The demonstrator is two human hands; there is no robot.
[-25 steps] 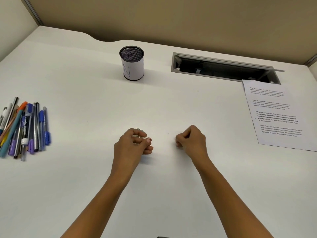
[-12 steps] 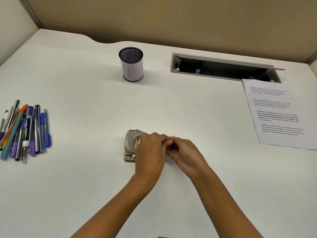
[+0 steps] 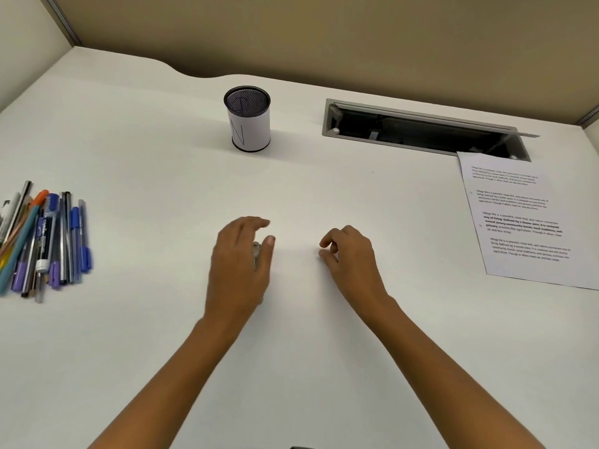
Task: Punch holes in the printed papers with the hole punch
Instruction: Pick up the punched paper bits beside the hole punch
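Hole punch (image 3: pixel 256 252) — there it is, only a sliver of grey metal peeking out beneath the left hand (image 3: pixel 240 264), down at the centre of the white surface (image 3: pixel 162 351). The left hand covers it from above, fingers (image 3: pixel 256 223) spread loosely and curved over the top, thumb alongside the metal; whether they actually grip it, hard to tell, the hand is a little blurred. Just across a small gap sits the right hand (image 3: pixel 351 257), fingers curled in toward the palm, holding nothing, its fingertips at the surface. Both forearms reach in from the near edge.

Off to the left, well apart from the hands, a heap of pens and markers (image 3: pixel 42 241) lies side by side, purple, blue, orange and black among them. Over on the right, the printed paper (image 3: pixel 518 218) lies flat, lines of text on it, its top corner touching the frame of the cable tray opening (image 3: pixel 421 131). Further back, near centre, the black mesh pen cup (image 3: pixel 247 119) stands upright, wrapped in a white label with a handwritten letter.
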